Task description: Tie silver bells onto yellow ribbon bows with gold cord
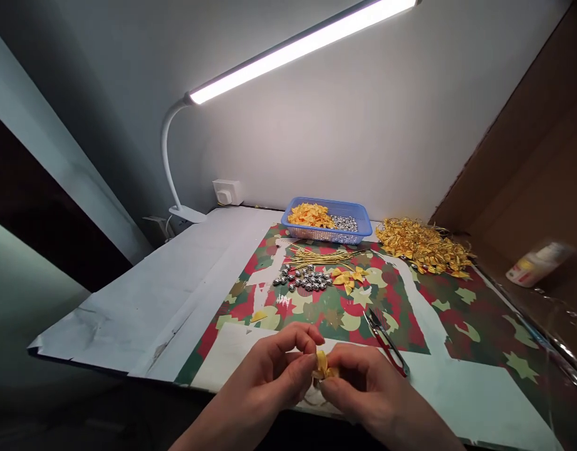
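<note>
Hands meet at the near edge of the table [128,294]: the left hand [274,369] and the right hand [363,385] both pinch a small yellow bow [323,364] between curled fingertips (its lower part is hidden). Red scissors [386,343] lie just beside the right hand on the patterned paper [457,313]. Farther back sit silver beads [306,279], loose bows [348,277], gold strings [323,257], a blue basket [363,216] and a gold heap [422,245]. A lamp [288,50] shines above.

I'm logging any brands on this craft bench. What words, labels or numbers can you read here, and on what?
None can be read.
The white bottle at the right has a red patch on its label, too blurred to make out.
The wall socket, blue basket and patterned mat show no writing.
</note>
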The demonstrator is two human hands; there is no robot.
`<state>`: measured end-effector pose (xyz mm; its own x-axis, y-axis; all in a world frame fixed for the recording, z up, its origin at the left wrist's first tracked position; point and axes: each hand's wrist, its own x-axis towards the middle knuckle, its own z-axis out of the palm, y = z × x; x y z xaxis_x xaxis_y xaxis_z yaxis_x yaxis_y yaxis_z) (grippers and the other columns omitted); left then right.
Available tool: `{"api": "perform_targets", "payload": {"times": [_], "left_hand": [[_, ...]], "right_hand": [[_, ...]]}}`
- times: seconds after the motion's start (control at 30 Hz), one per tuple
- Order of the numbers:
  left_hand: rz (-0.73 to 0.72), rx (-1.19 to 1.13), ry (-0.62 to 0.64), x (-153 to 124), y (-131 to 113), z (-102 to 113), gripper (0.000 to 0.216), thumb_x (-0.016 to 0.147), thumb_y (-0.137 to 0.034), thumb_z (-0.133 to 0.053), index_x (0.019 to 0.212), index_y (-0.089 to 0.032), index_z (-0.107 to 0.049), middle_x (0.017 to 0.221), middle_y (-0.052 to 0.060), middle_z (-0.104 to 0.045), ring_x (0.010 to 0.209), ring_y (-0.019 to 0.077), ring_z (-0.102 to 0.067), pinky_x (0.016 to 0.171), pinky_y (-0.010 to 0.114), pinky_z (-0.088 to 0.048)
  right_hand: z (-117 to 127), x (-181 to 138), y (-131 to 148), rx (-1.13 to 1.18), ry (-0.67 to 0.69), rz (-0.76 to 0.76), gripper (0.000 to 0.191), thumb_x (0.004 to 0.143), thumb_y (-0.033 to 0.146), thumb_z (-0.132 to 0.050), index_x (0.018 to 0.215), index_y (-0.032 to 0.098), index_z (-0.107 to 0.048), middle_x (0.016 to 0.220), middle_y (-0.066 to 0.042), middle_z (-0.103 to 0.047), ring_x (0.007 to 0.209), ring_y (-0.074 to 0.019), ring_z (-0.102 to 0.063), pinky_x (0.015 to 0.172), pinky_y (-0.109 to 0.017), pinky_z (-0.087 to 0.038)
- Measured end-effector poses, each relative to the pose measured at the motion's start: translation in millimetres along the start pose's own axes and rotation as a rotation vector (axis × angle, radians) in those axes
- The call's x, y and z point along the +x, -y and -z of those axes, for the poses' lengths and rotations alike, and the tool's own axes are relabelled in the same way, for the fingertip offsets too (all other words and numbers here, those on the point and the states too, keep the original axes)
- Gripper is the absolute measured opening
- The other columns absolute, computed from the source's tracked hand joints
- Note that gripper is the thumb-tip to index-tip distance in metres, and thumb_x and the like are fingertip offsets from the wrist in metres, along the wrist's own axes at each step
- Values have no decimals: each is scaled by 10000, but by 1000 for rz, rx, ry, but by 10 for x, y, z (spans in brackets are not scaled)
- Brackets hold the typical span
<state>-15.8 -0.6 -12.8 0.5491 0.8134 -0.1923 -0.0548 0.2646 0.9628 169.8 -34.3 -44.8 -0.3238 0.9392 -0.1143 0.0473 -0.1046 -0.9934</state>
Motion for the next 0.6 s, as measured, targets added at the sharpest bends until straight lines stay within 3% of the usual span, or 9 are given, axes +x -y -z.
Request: {"api": "perform_targets", "payload": {"times": [0.07,0.1,0.17,0.2,0.33,0.47,0.53,0.6], "left_hand": [[-37,116,-53,-31,20,23,285,896,-439,-700,759,-193,-656,1076,40,-582,753,133,-536,593,220,-393],[-59,164,-79,-45,42,24,272,906,-434,-686,758,-205,-669,1084,62,-602,945,205,-577,636,227,-428],[-92,194,-123,-66,105,-2,256,905,-429,-680,754,-223,-694,1083,101,-632,1309,302,-434,749,253,-482],[-97,173,-145,-74,141,-30,255,894,-436,-689,748,-227,-700,1104,109,-635,1378,315,-374,802,274,-496],[-97,96,-262,-103,255,-171,279,824,-467,-745,701,-220,-696,1269,109,-580,1330,329,-449,921,338,-496],[-189,305,-388,-112,241,-215,229,860,-418,-706,730,-232,-732,1222,103,-580,1299,321,-465,903,308,-487],[-167,291,-349,-85,208,-192,239,853,-431,-713,738,-222,-720,1111,87,-612,1030,272,-617,716,275,-517],[-80,158,-275,-42,198,-166,284,841,-480,-725,752,-213,-690,922,50,-658,719,186,-622,581,252,-495]], "right_hand": [[-69,31,-54,-51,-127,57,249,903,363,-601,759,163,-642,660,48,-453,605,-94,-374,537,-213,-271],[-101,37,-93,-96,-235,86,305,917,396,-594,719,164,-601,633,55,-422,584,-92,-357,524,-220,-258],[-160,40,-165,-183,-431,147,382,951,440,-558,674,181,-510,619,61,-383,557,-93,-346,512,-233,-255],[-185,40,-191,-216,-489,172,399,966,441,-537,663,191,-468,623,59,-375,557,-97,-351,516,-238,-264],[-246,53,-227,-327,-578,249,360,982,374,-504,672,204,-437,651,44,-406,595,-120,-386,562,-256,-286],[-256,83,-270,-437,-604,310,304,923,281,-535,649,204,-429,629,41,-410,580,-127,-380,571,-279,-237],[-255,95,-300,-451,-594,317,296,892,269,-550,631,204,-426,610,41,-411,555,-123,-368,550,-282,-211],[-254,106,-315,-431,-593,308,325,889,290,-559,611,203,-415,596,41,-406,539,-118,-362,532,-278,-206]]}}
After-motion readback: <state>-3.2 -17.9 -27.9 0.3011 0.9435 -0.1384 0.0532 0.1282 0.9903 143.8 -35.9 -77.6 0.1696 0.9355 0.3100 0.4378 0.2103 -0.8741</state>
